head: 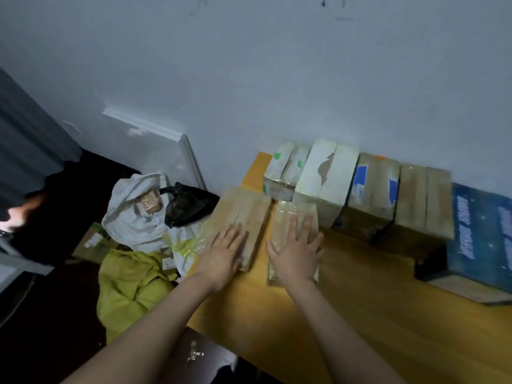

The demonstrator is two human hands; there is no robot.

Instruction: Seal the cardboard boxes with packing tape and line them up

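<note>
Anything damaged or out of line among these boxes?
The white box in the row by the wall has a tear across its top, brown card showing. The brown box under the left hand and the taped box under the right hand sit outside it.

Both forearms outstretched, left hand (221, 252) flat, right hand (296, 249) flat, fingers spread

The worktop (360, 314) was honey-yellow, the front box (241, 209) plain brown. One white box (279, 167) bore green patches, a brown box (371, 187) blue patches, and the dark blue box (479, 231) pale speckles.
</note>
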